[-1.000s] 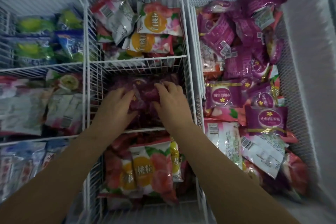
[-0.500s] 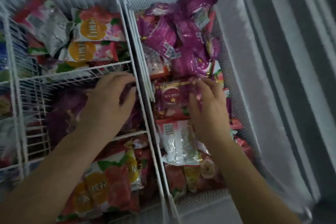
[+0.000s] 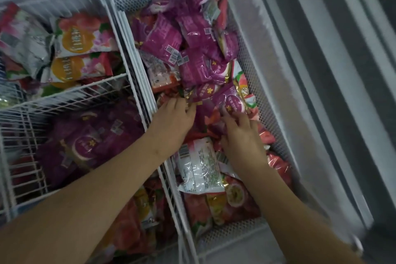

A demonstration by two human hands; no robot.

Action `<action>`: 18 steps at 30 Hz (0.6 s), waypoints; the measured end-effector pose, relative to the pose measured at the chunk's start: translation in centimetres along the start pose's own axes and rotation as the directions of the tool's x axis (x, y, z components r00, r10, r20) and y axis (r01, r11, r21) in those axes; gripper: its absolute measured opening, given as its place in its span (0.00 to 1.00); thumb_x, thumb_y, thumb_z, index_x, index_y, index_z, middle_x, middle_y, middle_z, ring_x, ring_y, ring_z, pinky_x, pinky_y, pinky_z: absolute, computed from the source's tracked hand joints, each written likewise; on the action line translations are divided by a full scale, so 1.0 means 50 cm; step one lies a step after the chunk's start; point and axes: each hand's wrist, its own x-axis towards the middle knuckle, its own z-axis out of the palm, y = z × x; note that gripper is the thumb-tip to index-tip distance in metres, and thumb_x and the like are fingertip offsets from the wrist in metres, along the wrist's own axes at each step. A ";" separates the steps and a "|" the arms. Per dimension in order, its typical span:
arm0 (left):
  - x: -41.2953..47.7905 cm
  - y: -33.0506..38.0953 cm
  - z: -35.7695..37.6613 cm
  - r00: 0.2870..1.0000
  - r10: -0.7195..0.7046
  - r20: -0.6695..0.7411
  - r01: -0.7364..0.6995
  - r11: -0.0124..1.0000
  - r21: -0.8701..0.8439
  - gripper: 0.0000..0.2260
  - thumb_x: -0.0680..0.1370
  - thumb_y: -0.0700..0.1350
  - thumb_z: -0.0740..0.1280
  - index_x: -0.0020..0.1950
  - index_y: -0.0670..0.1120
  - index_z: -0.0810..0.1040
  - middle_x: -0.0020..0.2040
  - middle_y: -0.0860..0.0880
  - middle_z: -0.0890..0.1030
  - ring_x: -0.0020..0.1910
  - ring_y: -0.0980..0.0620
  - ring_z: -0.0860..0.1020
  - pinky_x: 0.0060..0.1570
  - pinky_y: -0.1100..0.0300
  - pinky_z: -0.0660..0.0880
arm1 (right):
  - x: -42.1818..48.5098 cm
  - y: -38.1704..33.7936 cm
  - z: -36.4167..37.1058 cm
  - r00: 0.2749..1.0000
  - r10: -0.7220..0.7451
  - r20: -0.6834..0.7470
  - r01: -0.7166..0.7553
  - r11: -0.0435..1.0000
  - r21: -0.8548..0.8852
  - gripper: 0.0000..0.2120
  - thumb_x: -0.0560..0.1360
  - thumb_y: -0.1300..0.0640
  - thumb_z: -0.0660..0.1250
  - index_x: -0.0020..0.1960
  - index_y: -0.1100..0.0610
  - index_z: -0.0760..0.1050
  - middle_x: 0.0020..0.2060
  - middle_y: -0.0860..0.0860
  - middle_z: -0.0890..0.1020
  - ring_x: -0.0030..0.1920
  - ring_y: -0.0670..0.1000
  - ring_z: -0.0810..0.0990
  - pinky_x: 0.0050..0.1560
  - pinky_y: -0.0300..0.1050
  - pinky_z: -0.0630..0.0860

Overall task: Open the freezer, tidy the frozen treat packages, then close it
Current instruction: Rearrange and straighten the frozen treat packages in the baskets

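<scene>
The chest freezer stands open below me. Its right mesh basket point(image 3: 255, 75) is heaped with purple treat packages point(image 3: 165, 43), with pink and red ones underneath. My left hand point(image 3: 173, 120) reaches across the wire divider point(image 3: 137, 64) and pinches the gold-trimmed edge of a purple package point(image 3: 203, 94). My right hand point(image 3: 242, 139) lies among the packs just to the right, fingertips on another purple package point(image 3: 232, 103). A white pack point(image 3: 199, 165) lies face down under my right wrist.
The middle wire basket point(image 3: 64, 92) holds dim purple packages point(image 3: 85, 141) in its centre section, peach-orange packs point(image 3: 79, 38) behind and red ones point(image 3: 132, 221) in front. The frosted freezer wall point(image 3: 267, 49) and grey rim point(image 3: 334, 70) run along the right.
My left hand left the middle basket and crossed the divider into the right basket. My right hand shifted slightly forward among the purple packs. My view swung further right.
</scene>
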 end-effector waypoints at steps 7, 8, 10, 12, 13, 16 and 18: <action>-0.099 -0.086 -0.100 0.884 -0.341 -0.319 0.165 0.867 -0.470 0.29 0.74 0.50 0.70 0.73 0.45 0.66 0.64 0.45 0.72 0.63 0.47 0.71 0.58 0.57 0.71 | -0.031 -0.098 -0.051 0.963 -0.102 -0.250 0.187 0.920 0.344 0.22 0.75 0.60 0.71 0.68 0.53 0.74 0.66 0.51 0.71 0.65 0.56 0.69 0.61 0.55 0.75; -0.137 -0.124 -0.104 0.852 -0.424 -0.307 0.229 0.830 -0.509 0.29 0.74 0.52 0.70 0.73 0.46 0.66 0.64 0.47 0.72 0.62 0.48 0.72 0.58 0.58 0.69 | -0.035 -0.140 -0.052 0.958 -0.144 -0.249 0.235 0.892 0.385 0.22 0.75 0.59 0.71 0.68 0.53 0.73 0.66 0.51 0.70 0.66 0.56 0.68 0.58 0.55 0.77; -0.213 -0.190 -0.092 0.798 -0.566 -0.210 0.387 0.747 -0.540 0.30 0.74 0.53 0.71 0.73 0.49 0.66 0.64 0.48 0.73 0.60 0.49 0.72 0.57 0.60 0.67 | -0.046 -0.223 -0.043 0.935 -0.261 -0.240 0.341 0.846 0.409 0.23 0.75 0.59 0.71 0.68 0.53 0.72 0.67 0.52 0.68 0.67 0.57 0.67 0.57 0.55 0.78; -0.282 -0.247 -0.057 0.748 -0.656 -0.099 0.515 0.668 -0.537 0.29 0.74 0.52 0.72 0.73 0.48 0.68 0.60 0.47 0.75 0.56 0.48 0.74 0.52 0.60 0.68 | -0.044 -0.312 -0.010 0.896 -0.387 -0.218 0.442 0.819 0.365 0.23 0.74 0.62 0.71 0.68 0.54 0.72 0.68 0.55 0.69 0.67 0.59 0.68 0.61 0.56 0.75; -0.306 -0.267 -0.033 0.740 -0.670 -0.061 0.551 0.656 -0.516 0.29 0.73 0.52 0.72 0.72 0.47 0.70 0.58 0.46 0.75 0.55 0.46 0.75 0.49 0.59 0.69 | -0.035 -0.354 0.012 0.880 -0.436 -0.189 0.475 0.810 0.343 0.24 0.74 0.63 0.70 0.69 0.55 0.72 0.69 0.56 0.69 0.67 0.60 0.67 0.63 0.56 0.73; -0.345 -0.305 0.051 0.783 -0.619 0.064 0.586 0.698 -0.412 0.29 0.76 0.50 0.69 0.75 0.46 0.65 0.65 0.42 0.72 0.64 0.42 0.72 0.58 0.52 0.72 | 0.014 -0.445 0.095 0.870 -0.493 0.016 0.478 0.851 0.216 0.28 0.77 0.64 0.64 0.75 0.56 0.62 0.75 0.59 0.60 0.71 0.63 0.60 0.68 0.58 0.67; -0.352 -0.312 0.104 0.811 -0.550 0.197 0.584 0.756 -0.294 0.33 0.79 0.53 0.63 0.79 0.45 0.52 0.77 0.37 0.56 0.75 0.37 0.56 0.71 0.46 0.61 | 0.046 -0.461 0.158 0.869 -0.438 0.232 0.428 0.899 0.091 0.31 0.82 0.53 0.58 0.79 0.56 0.47 0.79 0.57 0.45 0.77 0.63 0.47 0.73 0.61 0.57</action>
